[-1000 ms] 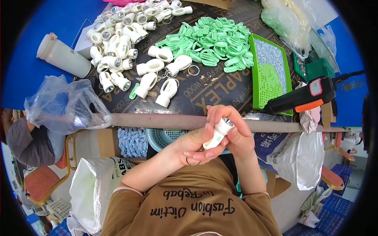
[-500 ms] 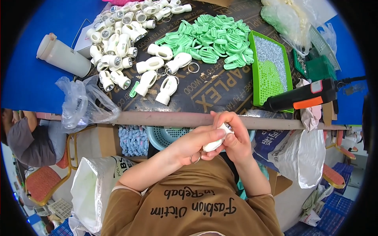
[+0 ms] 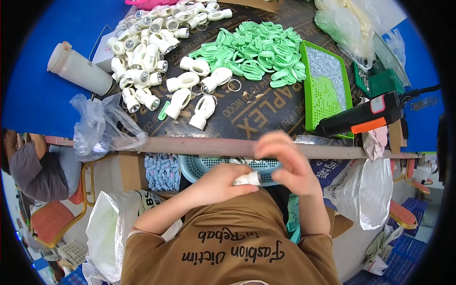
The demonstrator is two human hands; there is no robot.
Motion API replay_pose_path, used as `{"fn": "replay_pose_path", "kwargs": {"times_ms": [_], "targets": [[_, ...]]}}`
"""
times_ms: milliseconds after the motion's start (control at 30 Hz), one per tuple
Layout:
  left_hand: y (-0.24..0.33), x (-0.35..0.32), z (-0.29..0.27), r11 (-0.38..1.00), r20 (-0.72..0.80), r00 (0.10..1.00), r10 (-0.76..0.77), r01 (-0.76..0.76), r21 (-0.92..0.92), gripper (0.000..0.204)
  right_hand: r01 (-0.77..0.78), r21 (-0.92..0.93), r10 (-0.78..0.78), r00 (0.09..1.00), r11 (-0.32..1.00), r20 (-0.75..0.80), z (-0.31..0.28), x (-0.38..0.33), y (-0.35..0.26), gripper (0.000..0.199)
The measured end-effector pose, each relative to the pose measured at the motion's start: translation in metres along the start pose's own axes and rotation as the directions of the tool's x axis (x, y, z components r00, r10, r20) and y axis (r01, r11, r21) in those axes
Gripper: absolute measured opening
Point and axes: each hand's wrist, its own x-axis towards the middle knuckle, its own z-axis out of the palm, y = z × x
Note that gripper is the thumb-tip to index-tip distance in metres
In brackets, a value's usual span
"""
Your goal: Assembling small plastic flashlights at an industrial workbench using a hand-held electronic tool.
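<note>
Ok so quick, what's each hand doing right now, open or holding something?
Left hand: closed around a small white flashlight.
Right hand: open, fingers loosely curled, nothing visible in it.

The held flashlight (image 3: 247,179) is off-white, like the heaped flashlights (image 3: 151,59) at eleven o'clock; the plastic parts (image 3: 254,51) at twelve are mint, the tray (image 3: 308,95) at two lime. The near-black counter (image 3: 284,108) bears tan lettering, the brown shirt (image 3: 228,229) black script.
</note>
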Motion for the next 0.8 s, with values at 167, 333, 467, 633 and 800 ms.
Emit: {"fn": "replay_pose_path", "kwargs": {"times_ms": [167,333,467,633,800], "targets": [[-0.005,-0.003,0.006,0.673,-0.171,0.913,0.371,-0.137,0.727,0.048,0.046,-0.623,-0.102,0.993,0.781,-0.054,0.013,0.054,0.012,0.025],[0.042,-0.022,-0.033,0.943,-0.248,0.963,0.108,-0.020,0.333,0.023,0.011,-0.741,-0.078,0.995,0.671,-0.056,0.022,0.076,0.024,0.027],[0.048,-0.010,-0.086,0.600,-0.386,0.793,0.471,0.033,0.799,0.027,-0.233,-0.814,-0.045,0.952,0.533,-0.302,0.003,0.066,0.029,0.026],[0.050,0.012,-0.118,0.366,-0.069,0.898,0.435,-0.106,0.925,0.048,-0.350,-0.916,-0.124,0.918,0.197,-0.377,-0.021,0.050,0.046,0.038],[0.046,0.016,-0.113,0.263,0.035,0.913,0.406,-0.153,0.953,0.042,-0.413,-0.898,0.055,0.911,0.151,-0.410,-0.023,0.051,0.045,0.038]]}}
